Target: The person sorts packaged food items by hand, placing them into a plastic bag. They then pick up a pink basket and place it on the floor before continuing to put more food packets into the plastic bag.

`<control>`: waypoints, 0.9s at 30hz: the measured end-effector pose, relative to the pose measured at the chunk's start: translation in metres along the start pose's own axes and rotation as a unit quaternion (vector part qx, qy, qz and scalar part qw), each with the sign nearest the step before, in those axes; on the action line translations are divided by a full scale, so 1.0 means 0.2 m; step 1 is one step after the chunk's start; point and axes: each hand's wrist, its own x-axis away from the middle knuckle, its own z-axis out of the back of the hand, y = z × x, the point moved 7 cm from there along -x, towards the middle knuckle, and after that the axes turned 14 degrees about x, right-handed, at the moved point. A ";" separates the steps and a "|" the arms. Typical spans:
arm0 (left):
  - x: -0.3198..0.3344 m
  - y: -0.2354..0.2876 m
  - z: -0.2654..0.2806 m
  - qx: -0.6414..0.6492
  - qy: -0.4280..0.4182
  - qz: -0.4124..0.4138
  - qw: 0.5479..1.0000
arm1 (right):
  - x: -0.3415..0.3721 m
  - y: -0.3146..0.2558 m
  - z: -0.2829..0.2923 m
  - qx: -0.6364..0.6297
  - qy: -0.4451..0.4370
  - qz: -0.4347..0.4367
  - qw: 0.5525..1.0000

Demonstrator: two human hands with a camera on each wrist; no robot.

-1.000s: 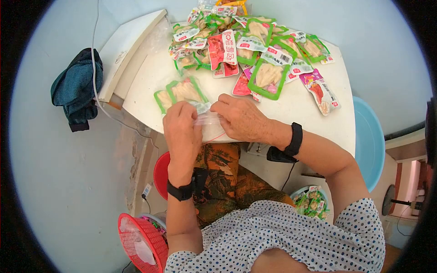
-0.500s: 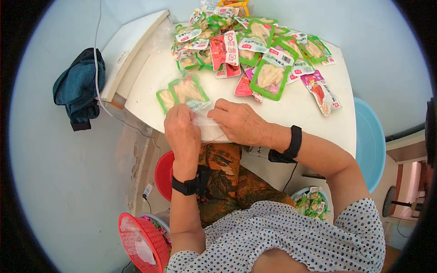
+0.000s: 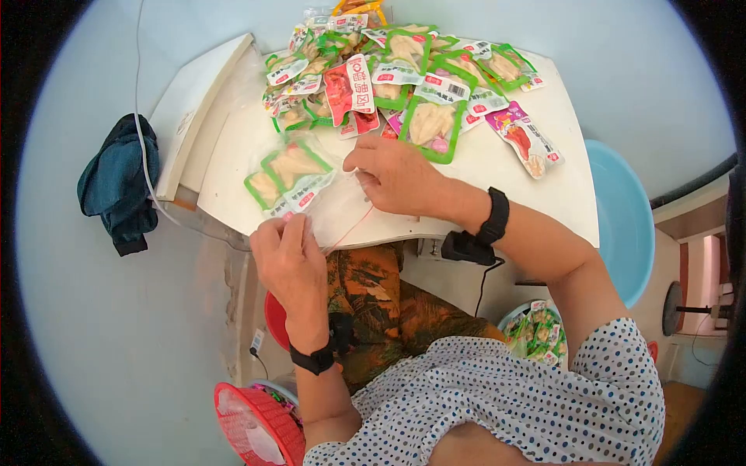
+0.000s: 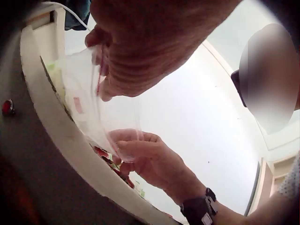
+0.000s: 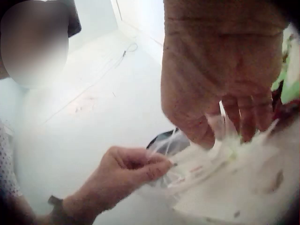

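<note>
A clear zip bag (image 3: 336,211) with a red line along its mouth lies at the table's near edge. Inside it are two green-edged food packets (image 3: 294,165) with pale contents, which look like chicken feet. My left hand (image 3: 291,260) pinches the near left end of the bag's mouth between thumb and fingers. At the far right end, my right hand (image 3: 400,177) pinches the other side of the mouth. The left wrist view shows the thin plastic (image 4: 82,89) stretched between both hands, its mouth spread wide.
A heap of green-edged packets (image 3: 431,124), red ones (image 3: 348,87) and a purple one (image 3: 524,140) covers the back of the white table (image 3: 544,206). A blue basin (image 3: 618,225) stands at right. Below are a red basket (image 3: 260,423) and a bowl of packets (image 3: 535,334).
My hands have drawn apart: the left came down and left, the right went slightly up. The bag's mouth is spread wider between them. The head view has shifted a little.
</note>
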 end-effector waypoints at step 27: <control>-0.04 0.18 -0.27 0.147 -0.010 0.037 0.988 | 0.03 0.80 0.41 0.148 -0.086 -0.215 0.961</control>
